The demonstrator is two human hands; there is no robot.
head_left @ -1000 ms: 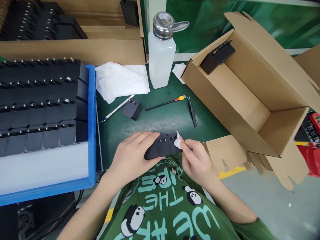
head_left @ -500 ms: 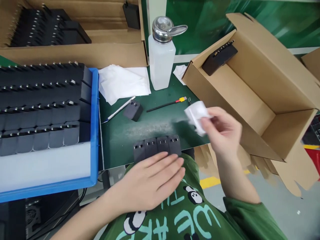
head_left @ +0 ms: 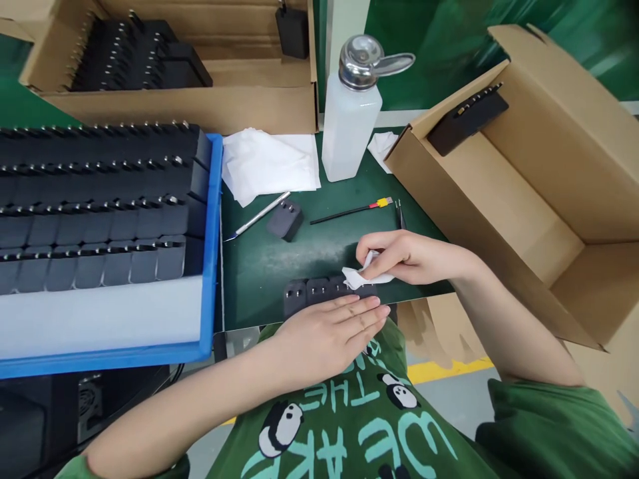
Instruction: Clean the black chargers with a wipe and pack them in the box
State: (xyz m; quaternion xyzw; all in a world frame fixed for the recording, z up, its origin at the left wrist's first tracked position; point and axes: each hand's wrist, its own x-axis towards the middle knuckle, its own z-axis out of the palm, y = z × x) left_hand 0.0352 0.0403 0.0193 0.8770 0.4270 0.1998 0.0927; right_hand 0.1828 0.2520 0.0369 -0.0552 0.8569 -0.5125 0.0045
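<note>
The shirt (head_left: 359, 426) read "THE" upside down. Flat left hand (head_left: 324, 332) braced four matte black adapters (head_left: 314, 293); right hand (head_left: 404, 256) pinched a white wipe (head_left: 360, 278) on them.

We find bare worktop (head_left: 319, 249) between the row of chargers (head_left: 319, 293) at the near edge and a loose charger (head_left: 284, 220) farther back. On our left the blue tray (head_left: 212, 239) walls that side. On our right the open carton (head_left: 504, 193) closes it. Behind, a knife (head_left: 257, 216), a stick (head_left: 349, 211), tweezers (head_left: 399, 214), wipes (head_left: 269, 163) and a bottle (head_left: 352, 120) clutter the far strip, with narrow gaps between them.
</note>
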